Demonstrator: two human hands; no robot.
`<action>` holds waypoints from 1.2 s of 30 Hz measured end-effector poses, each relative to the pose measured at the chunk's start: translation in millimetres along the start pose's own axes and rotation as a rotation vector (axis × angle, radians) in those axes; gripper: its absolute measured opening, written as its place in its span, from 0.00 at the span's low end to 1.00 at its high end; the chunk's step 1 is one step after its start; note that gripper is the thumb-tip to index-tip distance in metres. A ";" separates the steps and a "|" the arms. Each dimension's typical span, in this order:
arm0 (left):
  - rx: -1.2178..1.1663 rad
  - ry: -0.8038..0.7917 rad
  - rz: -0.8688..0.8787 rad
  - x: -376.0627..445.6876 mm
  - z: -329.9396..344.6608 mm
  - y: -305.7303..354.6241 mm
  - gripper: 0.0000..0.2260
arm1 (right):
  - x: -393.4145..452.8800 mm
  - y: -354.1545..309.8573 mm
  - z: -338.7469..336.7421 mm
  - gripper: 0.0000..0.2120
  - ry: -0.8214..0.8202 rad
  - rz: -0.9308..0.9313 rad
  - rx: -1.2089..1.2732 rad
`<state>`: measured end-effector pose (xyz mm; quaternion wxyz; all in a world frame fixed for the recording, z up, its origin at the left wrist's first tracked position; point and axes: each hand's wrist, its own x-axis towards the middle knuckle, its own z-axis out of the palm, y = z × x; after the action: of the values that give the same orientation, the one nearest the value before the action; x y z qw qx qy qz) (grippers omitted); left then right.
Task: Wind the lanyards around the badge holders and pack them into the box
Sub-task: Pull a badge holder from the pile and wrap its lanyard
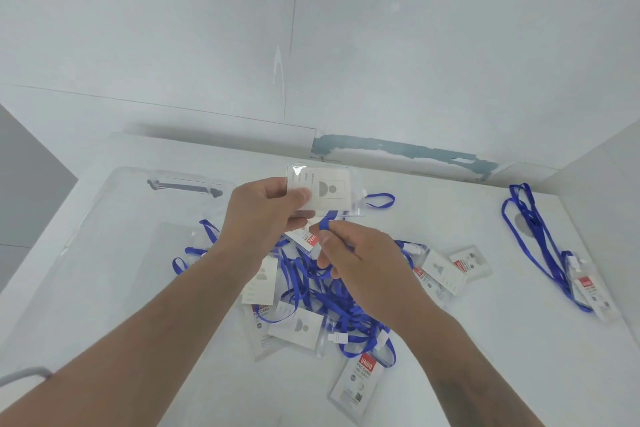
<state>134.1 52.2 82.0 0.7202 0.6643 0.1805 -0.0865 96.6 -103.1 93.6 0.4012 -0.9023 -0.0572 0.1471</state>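
A pile of badge holders (298, 326) is lying on the near desk (485, 357). Above it, the right hand (360, 260) is pinching a blue lanyard (325, 224); the left hand (263, 215) is gripping a lifted badge holder (329, 189). The clear box (104, 218) is sitting left.

Scene bright and evenly lit, cool bluish-white cast overall; light diffuse, source not visible, shadows soft and faint, e.g. a pale band under the far wall ledge (221, 135). Wide-angle distortion strong: table (519, 374) edges and wall lines bow toward the frame borders, forearms stretch large at the near corners. Focus soft throughout, small print on cards unreadable, far upper left corner smeared; slight glare on the clear badge holder (320, 189).
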 end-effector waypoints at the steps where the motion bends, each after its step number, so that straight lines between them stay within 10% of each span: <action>1: -0.010 0.002 0.004 0.1 0.0 1.5 0.06 | -0.6 -1.0 -0.6 0.13 -0.009 0.005 0.033; 12: 0.407 -0.131 0.142 -6.8 -18.2 7.7 0.07 | 5.3 -36.8 -39.7 0.13 0.028 -0.143 -0.562; 22: -0.039 -0.532 -0.220 -19.0 -40.3 18.5 0.07 | 30.5 -13.7 -54.7 0.04 -0.002 0.051 0.426; 28: -0.449 -0.199 -0.252 -8.0 -30.3 6.1 0.06 | 17.8 -3.3 17.6 0.14 0.020 0.139 0.301; 36: 0.285 0.069 -0.001 -5.5 -44.7 -4.3 0.05 | 7.4 -23.2 13.0 0.16 -0.061 -0.090 -0.418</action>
<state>121.0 95.3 77.7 0.6121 0.7621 0.1913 -0.0890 99.9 -76.6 100.9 0.2095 -0.9575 -0.1389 0.1412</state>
